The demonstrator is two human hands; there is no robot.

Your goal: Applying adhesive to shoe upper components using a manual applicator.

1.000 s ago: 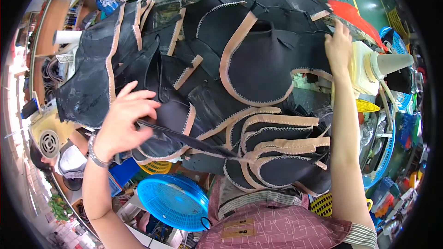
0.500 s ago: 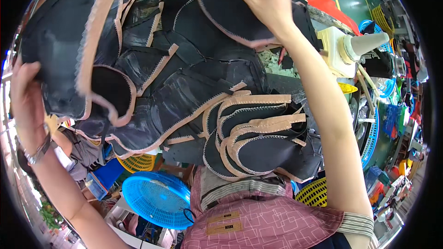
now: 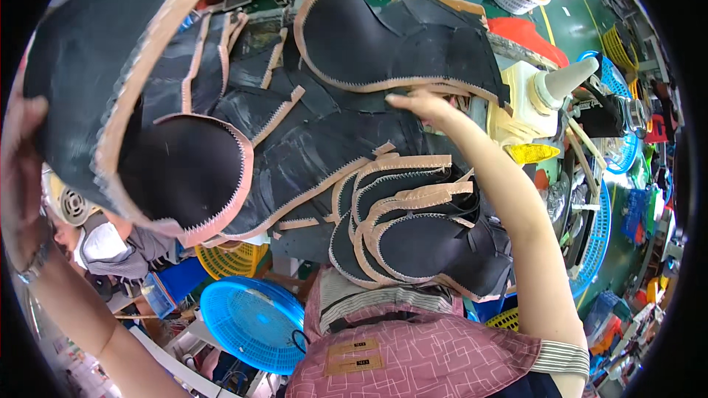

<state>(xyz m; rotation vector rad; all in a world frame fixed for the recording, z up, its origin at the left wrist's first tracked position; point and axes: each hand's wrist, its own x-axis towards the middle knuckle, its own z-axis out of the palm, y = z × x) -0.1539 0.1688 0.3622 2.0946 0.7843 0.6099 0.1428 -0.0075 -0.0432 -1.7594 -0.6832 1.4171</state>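
My left hand (image 3: 28,129), at the far left rim and partly blurred, is closed on the edge of a black bra (image 3: 81,66) with beige zigzag-stitched trim. This bra hangs raised toward the camera, its rounded cup (image 3: 181,166) lowest. At the upper right another black bra (image 3: 435,40) lies spread flat, cup to the left. My right hand (image 3: 434,109) is just below its trimmed lower edge, fingers stretched out to the left and holding nothing I can see. Between my arms, several more black bras (image 3: 420,243) are stacked overlapping near my apron.
To the right of the pile stands a cream plastic bottle (image 3: 523,103) with a conical nozzle, a yellow nozzle tip (image 3: 532,153) beside it. A blue basket (image 3: 251,324) and a yellow basket (image 3: 230,259) sit below the table edge. Red cloth (image 3: 527,40) lies at the back right.
My right hand has let go of the bra at the upper right, which now lies flat, and has drawn back toward me. The left-hand bra has swung rightward, showing more of its cup.
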